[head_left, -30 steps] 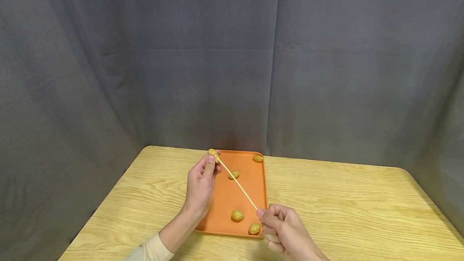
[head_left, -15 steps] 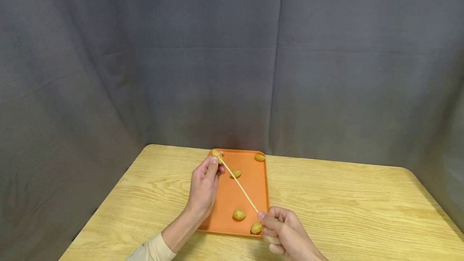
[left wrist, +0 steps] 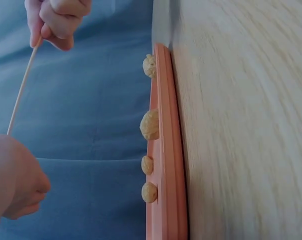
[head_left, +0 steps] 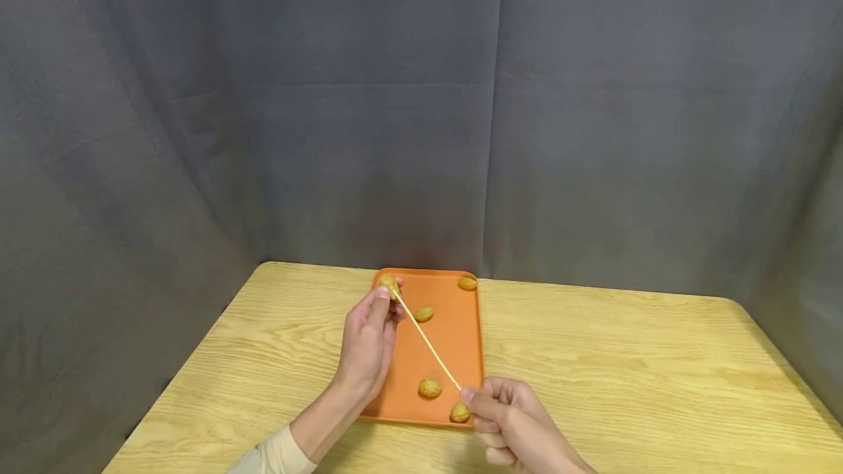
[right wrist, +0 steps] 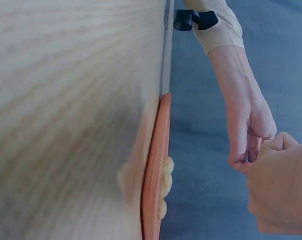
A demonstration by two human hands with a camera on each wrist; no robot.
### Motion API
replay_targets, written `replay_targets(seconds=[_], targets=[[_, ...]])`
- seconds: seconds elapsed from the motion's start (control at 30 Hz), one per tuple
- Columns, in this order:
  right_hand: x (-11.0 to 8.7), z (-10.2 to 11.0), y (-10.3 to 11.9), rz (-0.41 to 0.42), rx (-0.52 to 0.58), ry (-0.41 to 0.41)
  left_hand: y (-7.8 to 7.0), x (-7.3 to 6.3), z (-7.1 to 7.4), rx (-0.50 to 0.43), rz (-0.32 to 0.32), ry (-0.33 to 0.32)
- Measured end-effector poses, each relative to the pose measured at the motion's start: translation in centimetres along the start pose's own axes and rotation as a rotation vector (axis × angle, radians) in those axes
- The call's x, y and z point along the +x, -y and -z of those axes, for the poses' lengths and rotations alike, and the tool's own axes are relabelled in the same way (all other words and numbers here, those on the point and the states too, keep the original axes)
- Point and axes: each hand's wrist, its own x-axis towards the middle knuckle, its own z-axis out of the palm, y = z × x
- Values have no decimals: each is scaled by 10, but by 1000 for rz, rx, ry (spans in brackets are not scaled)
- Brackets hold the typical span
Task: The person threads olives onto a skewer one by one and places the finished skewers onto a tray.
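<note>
Up above the far left of the orange tray [head_left: 454, 357], my left hand [head_left: 369, 346] pinches a walnut [head_left: 388, 283] between thumb and fingers. My right hand [head_left: 516, 423], near the tray's front right corner, grips the near end of a thin wooden skewer [head_left: 426, 339]. The skewer slants up to the left, and its far end meets the walnut; whether it goes in cannot be told. In the left wrist view the skewer [left wrist: 23, 87] runs between both hands, and the left hand [left wrist: 16, 177] hides the held walnut.
Several walnuts lie spread on the tray, among them one in the middle [head_left: 424, 314], one at the far right corner [head_left: 467, 284] and one near the front [head_left: 430, 388]. The wooden table [head_left: 612, 371] extends on both sides. Grey curtains [head_left: 369, 130] stand behind and beside it.
Both hands have come slightly nearer relative to the tray, with the walnut and skewer still held. The right hand now covers part of the front right walnut. The view has shifted a little.
</note>
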Motion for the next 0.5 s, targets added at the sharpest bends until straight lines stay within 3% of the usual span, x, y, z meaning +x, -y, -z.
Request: replay_targets(seconds=[0.27,0.5], targets=[[0,-2,-3,-9,-14,-33,-1,-3,-6,-100,37,-42],[0,-4,-4,-8,-26,-32,-2,-4,-9,-172,31,-28]])
